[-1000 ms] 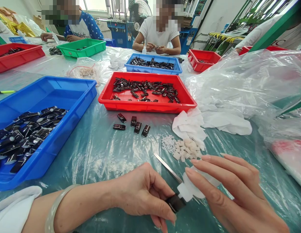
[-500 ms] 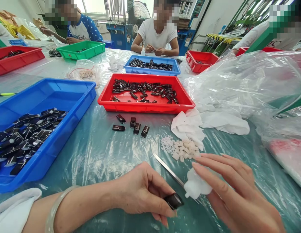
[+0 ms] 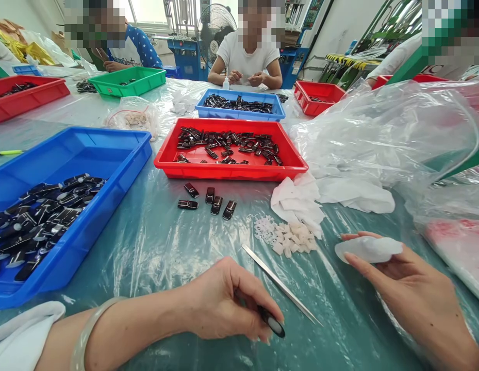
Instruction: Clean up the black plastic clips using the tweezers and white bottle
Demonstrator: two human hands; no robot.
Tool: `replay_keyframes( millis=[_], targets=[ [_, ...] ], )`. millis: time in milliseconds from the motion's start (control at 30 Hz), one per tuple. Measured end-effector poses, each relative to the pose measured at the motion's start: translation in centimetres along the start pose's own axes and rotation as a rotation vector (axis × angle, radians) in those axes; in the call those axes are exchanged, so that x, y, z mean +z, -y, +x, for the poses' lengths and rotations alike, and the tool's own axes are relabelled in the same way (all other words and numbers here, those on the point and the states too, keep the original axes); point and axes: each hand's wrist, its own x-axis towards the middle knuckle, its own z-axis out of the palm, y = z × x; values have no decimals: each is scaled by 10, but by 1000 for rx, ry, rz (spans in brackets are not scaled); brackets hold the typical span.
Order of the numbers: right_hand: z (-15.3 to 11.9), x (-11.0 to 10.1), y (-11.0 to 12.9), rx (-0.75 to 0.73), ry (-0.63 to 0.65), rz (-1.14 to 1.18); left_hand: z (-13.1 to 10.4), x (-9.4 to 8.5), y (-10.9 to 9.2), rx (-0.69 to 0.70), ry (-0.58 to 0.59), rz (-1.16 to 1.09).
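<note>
My left hand [image 3: 233, 304] is closed round a small glossy black part [image 3: 273, 324], pinched between thumb and fingers with its pale oval end showing. Off to the right, my right hand [image 3: 409, 288] grips a small whitish squeeze bottle [image 3: 368, 249], tipped on its side. Between the hands metal tweezers [image 3: 280, 283] lie on the plastic-covered table. Just beyond them sit a heap of small cream-coloured pieces [image 3: 295, 238] and a scatter of tiny clear bits [image 3: 265, 228]. Several black car-shaped pieces [image 3: 216, 205] rest in front of the red tray [image 3: 231, 171].
A blue tray [image 3: 119, 196] of black parts stands at left. White cloths [image 3: 297, 198] and a large clear plastic bag [image 3: 378, 134] lie at right. Farther back are a smaller blue tray [image 3: 239, 114], a green tray [image 3: 127, 87] and people seated across the table.
My right hand has moved right, away from the left hand, turning the bottle onto its side and uncovering the tweezers' near end. The black part has tilted downward in my left hand.
</note>
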Motion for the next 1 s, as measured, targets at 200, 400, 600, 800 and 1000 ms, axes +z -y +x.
replay_keyframes(
  millis=[200, 400, 600, 800, 1000],
  targets=[
    [-12, -8, 6, -15, -43, -79, 1, 1, -3, -48, -11, -21],
    [-20, -12, 40, -456, 22, -166, -1, 3, -3, -159, 2, -102],
    [-16, -12, 63, -697, 82, -248, -2, 2, -2, -175, 21, -92],
    [-23, -14, 59, -702, 133, -259, -3, 1, 1, -199, 51, -80],
    [-28, -14, 58, -757, 145, -297, -2, 0, -1, -242, 52, -103]
  ],
)
